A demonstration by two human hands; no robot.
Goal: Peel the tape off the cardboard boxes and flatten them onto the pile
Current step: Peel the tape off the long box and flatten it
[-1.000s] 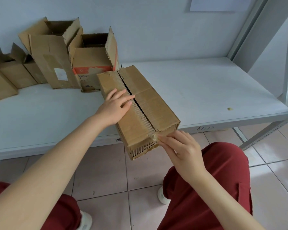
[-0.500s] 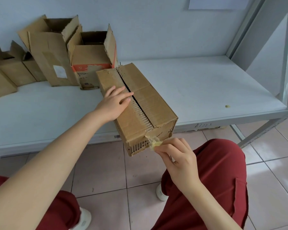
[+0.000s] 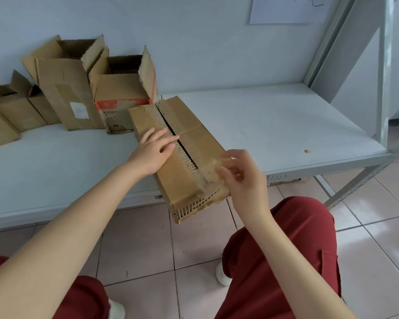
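Head view: writing first. A handwritten mark (image 3: pixel 277 177) on the front edge of the surface (image 3: pixel 274 125), just right of the right hand (image 3: pixel 242 178), reads roughly "A1223". A small barcode sticker (image 3: pixel 158 197) sits on the same edge, below the left hand (image 3: pixel 154 150). The paper sheet (image 3: pixel 286 10) on the wall carries pen strokes that are cut off and unreadable. Beyond the left fingers (image 3: pixel 164 137), an open box with an orange band (image 3: pixel 122 93) has print too small to read, and the tall open box (image 3: pixel 65 93) beside it bears a white label with no legible text.

The long cardboard box (image 3: pixel 194 139) lies on the surface, its near end hanging past the front edge. The left hand rests flat on its left top flap, fingers straight and slightly spread, tips at the centre slit. The right fingers (image 3: pixel 228 161) are loosely curled over the near end of the right flap. They are blurred, beside a lifted translucent tape strip (image 3: pixel 211 173), and I cannot tell whether they pinch it.
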